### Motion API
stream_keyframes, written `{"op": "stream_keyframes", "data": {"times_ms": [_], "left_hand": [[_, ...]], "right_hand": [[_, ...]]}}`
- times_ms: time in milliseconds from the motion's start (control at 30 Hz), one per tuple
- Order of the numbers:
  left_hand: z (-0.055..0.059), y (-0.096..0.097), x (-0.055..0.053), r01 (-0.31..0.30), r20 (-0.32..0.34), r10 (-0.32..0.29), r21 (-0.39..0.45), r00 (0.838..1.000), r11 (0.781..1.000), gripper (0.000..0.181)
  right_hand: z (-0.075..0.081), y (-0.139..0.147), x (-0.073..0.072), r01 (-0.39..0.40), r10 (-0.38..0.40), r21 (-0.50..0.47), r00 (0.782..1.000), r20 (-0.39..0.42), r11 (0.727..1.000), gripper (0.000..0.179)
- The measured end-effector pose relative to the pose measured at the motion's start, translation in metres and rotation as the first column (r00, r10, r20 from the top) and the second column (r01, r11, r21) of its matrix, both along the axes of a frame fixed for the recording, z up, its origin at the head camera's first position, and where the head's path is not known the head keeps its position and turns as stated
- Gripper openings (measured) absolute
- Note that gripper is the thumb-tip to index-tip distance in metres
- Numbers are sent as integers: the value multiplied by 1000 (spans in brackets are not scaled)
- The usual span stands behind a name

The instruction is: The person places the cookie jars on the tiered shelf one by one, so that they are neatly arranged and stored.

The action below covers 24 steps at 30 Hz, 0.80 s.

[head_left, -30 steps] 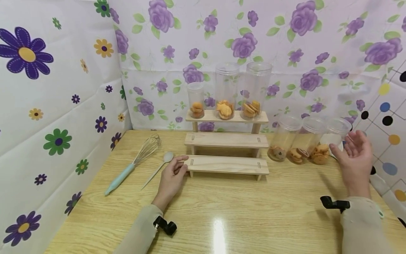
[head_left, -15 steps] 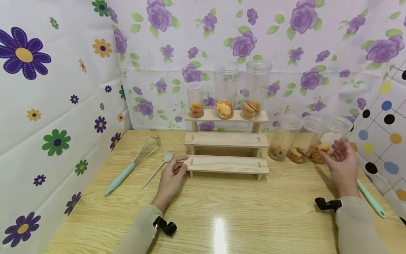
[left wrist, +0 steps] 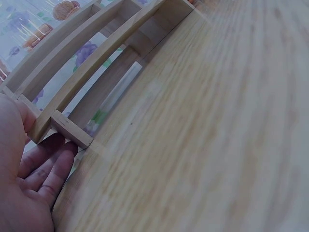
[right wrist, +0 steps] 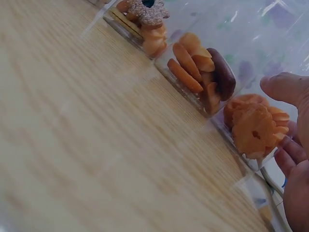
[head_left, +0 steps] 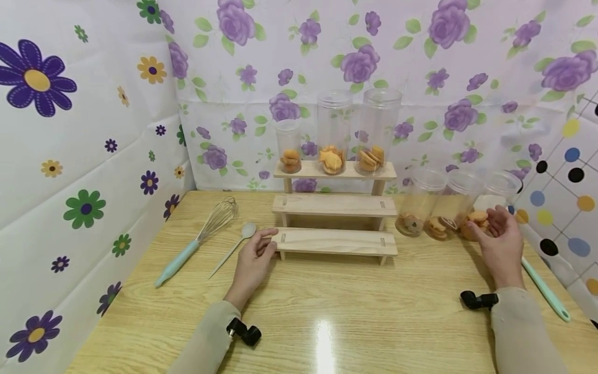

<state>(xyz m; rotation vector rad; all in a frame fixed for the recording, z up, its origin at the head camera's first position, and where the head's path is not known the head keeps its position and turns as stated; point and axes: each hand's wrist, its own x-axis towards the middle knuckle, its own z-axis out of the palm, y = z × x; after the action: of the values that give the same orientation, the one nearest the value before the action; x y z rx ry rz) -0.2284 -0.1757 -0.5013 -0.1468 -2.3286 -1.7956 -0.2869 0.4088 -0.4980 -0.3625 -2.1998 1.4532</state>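
My left hand (head_left: 252, 265) grips the left end of the lowest step of a three-step wooden shelf (head_left: 334, 240). In the left wrist view its fingers (left wrist: 60, 169) curl under that end, against the short leg. At the right, my right hand (head_left: 502, 249) holds the lower part of the rightmost clear jar (head_left: 502, 184), thumb on the near side and fingers round the right side. Flower-shaped cookies (right wrist: 253, 128) lie in this jar. Two more clear jars (head_left: 462, 187) with cookies stand close to its left, on the table.
Three clear jars (head_left: 334, 124) with cookies stand on the shelf's top step. A whisk (head_left: 182, 259) and a pale spoon (head_left: 238, 244) lie left of the shelf. A utensil with a mint handle (head_left: 546, 291) lies by my right wrist. Flowered cloth (head_left: 224, 119) hangs behind.
My right hand has moved left and slightly down, from beside the rightmost jar to round its lower part. The mint handle has come into sight. My left hand stays put.
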Motion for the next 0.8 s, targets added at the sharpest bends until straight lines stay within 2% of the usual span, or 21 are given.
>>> {"op": "stream_keyframes", "data": {"times_ms": [233, 433, 667, 800], "left_hand": [[1, 0, 0, -6, -2, 6, 4, 1000, 1000, 32], [1, 0, 0, -8, 0, 8, 4, 1000, 1000, 31], [1, 0, 0, -11, -2, 11, 1, 1000, 1000, 31], [0, 0, -1, -8, -3, 8, 0, 1000, 1000, 31]], "right_hand": [[3, -2, 2, 29, -29, -24, 1000, -3, 999, 79], [12, 1, 8, 61, -67, -97, 995, -68, 993, 74], [38, 1, 17, 72, -101, -220, 987, -124, 973, 69], [60, -2, 23, 113, -137, -161, 980, -146, 980, 69]]}}
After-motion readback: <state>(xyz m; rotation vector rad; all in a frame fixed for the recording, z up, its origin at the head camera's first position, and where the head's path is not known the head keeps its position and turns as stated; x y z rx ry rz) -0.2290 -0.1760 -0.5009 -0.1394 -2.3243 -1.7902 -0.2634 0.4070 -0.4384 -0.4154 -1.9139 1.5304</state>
